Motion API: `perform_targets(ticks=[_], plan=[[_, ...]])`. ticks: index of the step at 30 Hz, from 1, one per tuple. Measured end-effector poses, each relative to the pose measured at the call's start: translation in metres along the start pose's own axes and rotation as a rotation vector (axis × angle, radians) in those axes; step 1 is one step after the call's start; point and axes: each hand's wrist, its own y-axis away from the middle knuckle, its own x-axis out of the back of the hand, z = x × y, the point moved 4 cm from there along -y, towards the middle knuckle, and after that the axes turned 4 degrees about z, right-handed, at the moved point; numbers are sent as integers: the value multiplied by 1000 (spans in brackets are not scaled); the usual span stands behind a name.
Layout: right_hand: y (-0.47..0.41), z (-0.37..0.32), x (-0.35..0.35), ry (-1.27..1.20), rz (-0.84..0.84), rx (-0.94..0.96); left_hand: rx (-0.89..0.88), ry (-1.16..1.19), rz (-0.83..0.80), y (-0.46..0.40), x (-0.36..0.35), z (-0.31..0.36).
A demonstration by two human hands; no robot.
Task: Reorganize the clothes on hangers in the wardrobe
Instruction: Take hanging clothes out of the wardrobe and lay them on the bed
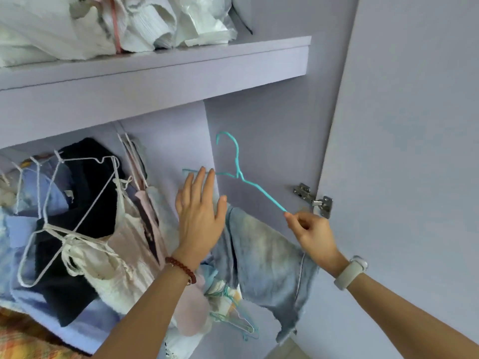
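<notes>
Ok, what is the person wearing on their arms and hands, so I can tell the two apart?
Both forearms are bare, with no sleeves in view. The left hand has a bracelet of dark red round beads at its wrist. The right hand has a pale cream band, like a watch or fitness band, at its wrist. No gloves or rings show.

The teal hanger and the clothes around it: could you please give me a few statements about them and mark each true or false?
1. The right hand pinches one end of the teal wire hanger. True.
2. The teal hanger's hook is already on the rail. False: it hangs free in front of the lilac wardrobe wall.
3. The left hand has its fingers straight, held against the hanging clothes. True.
4. Faded denim shorts hang from the teal hanger. True.
5. The shelf above is bare. False: white plastic bags lie on it.
6. The empty white wire hangers are to the right of the denim. False: they are to its left.
</notes>
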Motion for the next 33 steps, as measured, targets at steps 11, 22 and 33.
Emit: perform_targets(ticks=[11, 22, 33], plan=[[161, 50, 190, 483, -18, -265, -188, 558, -737, 103, -96, 131], [345, 6, 297, 737, 361, -299, -490, 983, -912, 240, -49, 316], [413, -5, 390, 999, 721, -261, -807, 1150, -889, 289, -16, 479]])
